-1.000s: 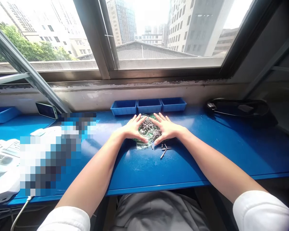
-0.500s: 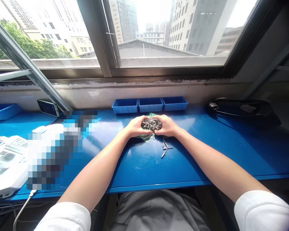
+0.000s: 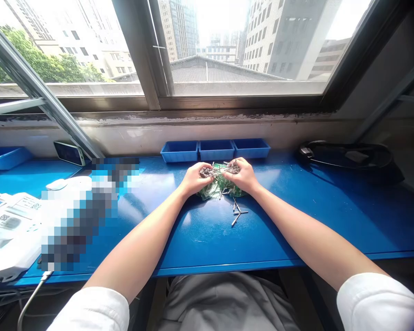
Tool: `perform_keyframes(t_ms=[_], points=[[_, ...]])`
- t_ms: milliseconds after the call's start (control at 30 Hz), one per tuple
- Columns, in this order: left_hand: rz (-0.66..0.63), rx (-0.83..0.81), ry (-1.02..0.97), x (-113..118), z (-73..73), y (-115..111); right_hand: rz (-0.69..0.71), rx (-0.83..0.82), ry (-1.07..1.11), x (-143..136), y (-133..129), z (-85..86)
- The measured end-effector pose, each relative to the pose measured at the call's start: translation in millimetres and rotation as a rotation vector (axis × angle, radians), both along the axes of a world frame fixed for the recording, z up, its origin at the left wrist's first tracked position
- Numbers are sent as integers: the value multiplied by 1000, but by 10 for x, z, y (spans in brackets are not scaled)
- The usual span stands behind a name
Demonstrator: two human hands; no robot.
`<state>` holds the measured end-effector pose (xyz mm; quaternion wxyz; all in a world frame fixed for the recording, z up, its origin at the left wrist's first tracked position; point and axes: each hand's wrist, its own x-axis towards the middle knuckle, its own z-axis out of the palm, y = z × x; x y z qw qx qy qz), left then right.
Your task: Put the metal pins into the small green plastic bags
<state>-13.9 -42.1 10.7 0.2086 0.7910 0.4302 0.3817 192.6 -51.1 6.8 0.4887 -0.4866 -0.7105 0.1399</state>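
My left hand (image 3: 192,179) is closed around a clump of small metal pins (image 3: 206,172). Another clump sits in my right hand (image 3: 245,176), its fingers curled over the pins. Both hands are just above a crumpled green transparent plastic bag (image 3: 215,188), which lies on the blue table (image 3: 207,246) with more pins on it. Nearer to me, several slim silver pins (image 3: 239,212) lie loose on the table. What exact kind of part the pins are is too small to tell.
Three joined blue bins (image 3: 216,151) stand behind my hands against the wall. A phone (image 3: 69,153) leans at the left, near a white device (image 3: 10,239) with cables and a blurred patch. A black pouch-like item (image 3: 348,156) lies at the right. Another blue tray (image 3: 5,158) is far left.
My hands have moved apart and up from one cupped pile, each now with its own clump of pins. More of the green bag shows between them.
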Motion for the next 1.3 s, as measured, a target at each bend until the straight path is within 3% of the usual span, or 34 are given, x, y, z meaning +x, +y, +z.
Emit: perform_keyframes(t_ms=[167,300,433,567,667,733,900,1000,1133,1300], points=[[-122,-1,262,-4,74,-59,234,-74,-123,42,-26,34],[-54,-90,381,-25,78,-38,336,-186,-271,118,-41,75],[-26,-31,266,-78,23,41,307,-131,-365,195,-21,86],[-180,118,195,-136,63,57,320,-172,-494,206,-2,37],[-259,33,169,-192,137,48,304,-279,-518,192,-7,11],[-236,-61,118,-249,173,56,299,-299,-480,182,-19,22],[-126,-184,-40,-406,211,113,259,-172,-182,206,-17,134],[-115,-126,60,-404,245,106,178,-113,-113,307,48,163],[-212,-4,260,-251,281,19,102,-158,-259,488,175,62],[-249,36,499,-42,188,-78,105,-274,-389,544,280,-95]])
